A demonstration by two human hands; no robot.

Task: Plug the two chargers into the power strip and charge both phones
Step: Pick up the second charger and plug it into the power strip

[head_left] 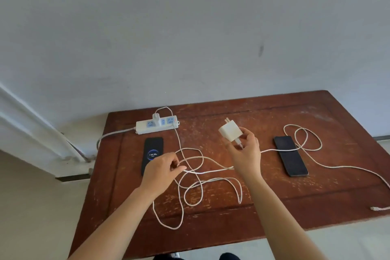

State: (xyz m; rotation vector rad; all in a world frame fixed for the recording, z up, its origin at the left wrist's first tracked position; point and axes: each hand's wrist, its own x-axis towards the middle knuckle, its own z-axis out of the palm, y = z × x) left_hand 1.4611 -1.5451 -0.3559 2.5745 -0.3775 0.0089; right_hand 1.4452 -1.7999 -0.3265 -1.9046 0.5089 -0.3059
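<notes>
I hold the loose white cube-shaped charger (229, 132) in my right hand (244, 152), fingers closed around its lower end where its white braided cable (312, 160) leaves; its two metal prongs point up and away, right of the white plastic power strip (157, 125) and above the worn reddish-brown wooden table (274, 207). My left hand (162, 168) pinches a strand of the other white cable (190, 188), which loops in front of the strip. A second small white charger (156, 119) already sits plugged into the strip. Just in front of the strip lies a black phone with a lit screen (153, 152); well to the strip's right lies a dark-screened black phone (290, 158), with cable crossing it.
</notes>
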